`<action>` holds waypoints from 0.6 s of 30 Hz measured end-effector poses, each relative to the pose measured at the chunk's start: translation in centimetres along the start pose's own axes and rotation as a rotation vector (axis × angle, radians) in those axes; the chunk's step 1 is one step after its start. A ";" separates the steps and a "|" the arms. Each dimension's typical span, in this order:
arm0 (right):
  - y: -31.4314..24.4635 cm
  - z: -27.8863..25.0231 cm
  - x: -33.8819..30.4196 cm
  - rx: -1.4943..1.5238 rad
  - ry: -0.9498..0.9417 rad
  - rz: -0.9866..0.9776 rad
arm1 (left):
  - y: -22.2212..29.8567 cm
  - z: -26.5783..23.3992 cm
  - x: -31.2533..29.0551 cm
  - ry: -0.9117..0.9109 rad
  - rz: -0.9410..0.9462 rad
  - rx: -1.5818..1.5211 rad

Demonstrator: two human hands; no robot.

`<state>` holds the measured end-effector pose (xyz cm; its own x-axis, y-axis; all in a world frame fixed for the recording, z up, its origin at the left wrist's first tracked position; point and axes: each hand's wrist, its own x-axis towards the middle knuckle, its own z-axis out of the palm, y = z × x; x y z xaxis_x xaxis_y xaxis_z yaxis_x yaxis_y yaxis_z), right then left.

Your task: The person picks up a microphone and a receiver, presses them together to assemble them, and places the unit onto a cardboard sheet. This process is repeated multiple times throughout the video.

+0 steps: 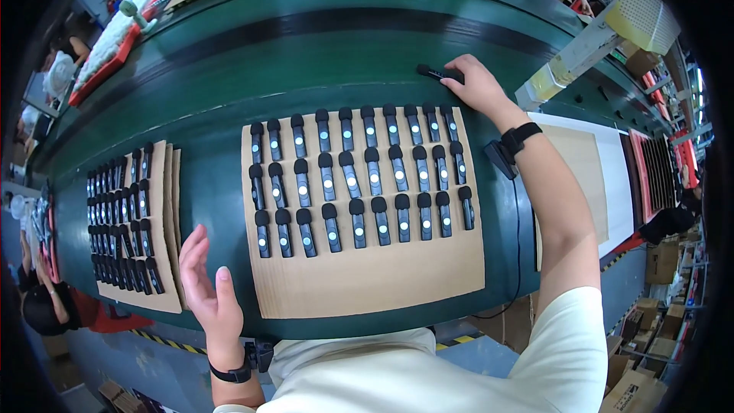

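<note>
My right hand (477, 86) reaches out over the green bench beyond the cardboard sheet. Its thumb and fingers close on one end of a small black microphone (433, 73), whose foam head points left. The palm side of that grip is hidden. Directly before me lies a cardboard sheet (367, 287) bearing three rows of similar black foam-topped microphones (374, 172), most with a pale round dot. My left hand (212, 291) hovers by the sheet's near left corner, fingers and thumb apart, holding nothing.
Stacked cardboard sheets with more microphones (122, 222) lie at the left. A post with a yellow perforated panel (642, 11) stands at the far right. A black cable (519, 245) runs down beside the sheet. Other people work across the bench, near a red tray (107, 69).
</note>
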<state>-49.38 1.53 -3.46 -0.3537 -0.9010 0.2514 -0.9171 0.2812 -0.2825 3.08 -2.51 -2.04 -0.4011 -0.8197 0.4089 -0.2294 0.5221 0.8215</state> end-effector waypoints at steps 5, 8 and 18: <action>-0.6 -1.0 0.8 0.029 -0.161 0.174 | 1.1 0.4 0.0 -0.028 0.016 0.018; -2.7 -3.1 -1.5 0.395 -0.021 0.168 | 1.7 0.5 0.0 -0.032 0.035 0.019; -17.7 -10.3 -19.0 0.645 0.004 -0.232 | 6.3 2.7 1.6 -0.297 0.401 -0.136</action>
<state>-28.29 17.04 6.33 -0.1629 -0.9127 0.3748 -0.6771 -0.1729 -0.7153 -1.36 0.10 2.75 -0.6729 -0.4487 0.5882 0.1034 0.7302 0.6753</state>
